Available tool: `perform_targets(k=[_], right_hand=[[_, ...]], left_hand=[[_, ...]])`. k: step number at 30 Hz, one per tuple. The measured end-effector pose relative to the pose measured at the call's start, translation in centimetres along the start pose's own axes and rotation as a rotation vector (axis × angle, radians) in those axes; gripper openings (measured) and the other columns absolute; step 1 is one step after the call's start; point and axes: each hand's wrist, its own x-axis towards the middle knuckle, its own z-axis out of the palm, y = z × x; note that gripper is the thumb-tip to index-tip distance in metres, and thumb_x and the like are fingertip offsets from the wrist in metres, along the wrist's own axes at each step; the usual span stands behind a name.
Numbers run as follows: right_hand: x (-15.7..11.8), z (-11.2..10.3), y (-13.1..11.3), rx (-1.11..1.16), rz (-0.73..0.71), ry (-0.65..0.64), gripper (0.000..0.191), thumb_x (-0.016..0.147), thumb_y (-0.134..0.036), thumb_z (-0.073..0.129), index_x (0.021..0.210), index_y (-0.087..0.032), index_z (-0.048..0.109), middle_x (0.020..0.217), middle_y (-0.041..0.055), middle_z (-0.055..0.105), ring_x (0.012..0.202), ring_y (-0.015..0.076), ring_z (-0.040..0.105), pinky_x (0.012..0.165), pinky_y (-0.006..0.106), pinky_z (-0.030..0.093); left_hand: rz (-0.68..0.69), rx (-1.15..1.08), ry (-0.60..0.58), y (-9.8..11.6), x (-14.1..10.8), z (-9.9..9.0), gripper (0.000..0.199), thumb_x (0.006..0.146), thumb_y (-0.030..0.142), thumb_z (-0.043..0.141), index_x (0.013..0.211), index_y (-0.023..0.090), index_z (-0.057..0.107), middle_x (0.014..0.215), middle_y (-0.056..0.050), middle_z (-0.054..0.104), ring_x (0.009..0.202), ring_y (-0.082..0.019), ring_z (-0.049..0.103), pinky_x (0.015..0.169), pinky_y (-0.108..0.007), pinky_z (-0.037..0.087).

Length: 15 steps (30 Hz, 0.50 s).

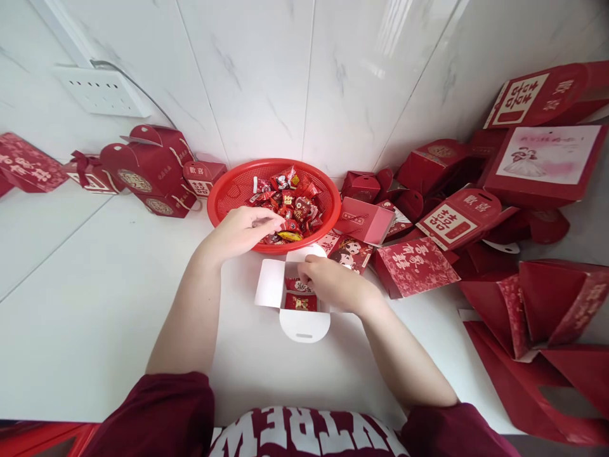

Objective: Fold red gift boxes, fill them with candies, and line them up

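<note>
My left hand [245,230] reaches over the near rim of a red plastic basket [217,200]. Its fingers come together at a red wrapped candy [289,225] on the pile; part of the grip is hidden. Below the basket stands an open paper box [270,284], white inside, with its flaps folded out. My right hand [333,279] is bent down into this box with its fingers curled; whatever they hold is hidden. Inside, a red wrapped candy with gold print [301,303] lies at the near side, and a red packet with white lettering [295,284] sits behind it.
Red gift boxes [419,266] are heaped along the right side, some folded up and some flatter. More red boxes [155,171] stand at the left against the marbled tile wall [266,76]. A white socket strip [102,91] with a cable is on that wall. The white tabletop [95,304] stretches left.
</note>
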Motion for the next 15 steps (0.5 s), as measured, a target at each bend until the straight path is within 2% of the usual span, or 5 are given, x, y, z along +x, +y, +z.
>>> perform_targets(k=[3,8,15], right_hand=[[0.8,0.8,-0.6,-0.098,0.015,-0.076,0.026,0.085,0.004,0.047,0.092,-0.015,0.063,0.100,0.0094,0.066,0.073,0.0154,0.062,0.058,0.024,0.036],[0.9,1.2,-0.8,-0.131,0.016,-0.083,0.027,0.084,0.004,0.046,0.092,-0.013,0.065,0.095,0.0113,0.068,0.075,0.0202,0.066,0.058,0.026,0.040],[1.7,2.4,-0.9,-0.141,0.042,-0.108,0.027,0.083,0.003,0.051,0.095,-0.011,0.070,0.100,0.0159,0.071,0.088,0.0261,0.070,0.068,0.028,0.048]], left_hand=[[0.004,0.066,-0.014,0.0,0.0,-0.1,0.036,0.086,0.052,0.061,0.108,0.026,0.075,0.107,-0.002,0.074,0.101,-0.023,0.068,0.088,-0.030,0.053],[-0.017,0.107,-0.007,-0.1,-0.1,-0.5,0.036,0.086,0.050,0.061,0.109,0.026,0.074,0.109,0.000,0.074,0.101,-0.022,0.067,0.086,-0.026,0.051],[-0.113,0.221,0.165,-2.3,0.6,-2.6,0.036,0.087,0.050,0.057,0.105,0.024,0.074,0.100,-0.002,0.076,0.094,-0.023,0.068,0.086,-0.029,0.050]])
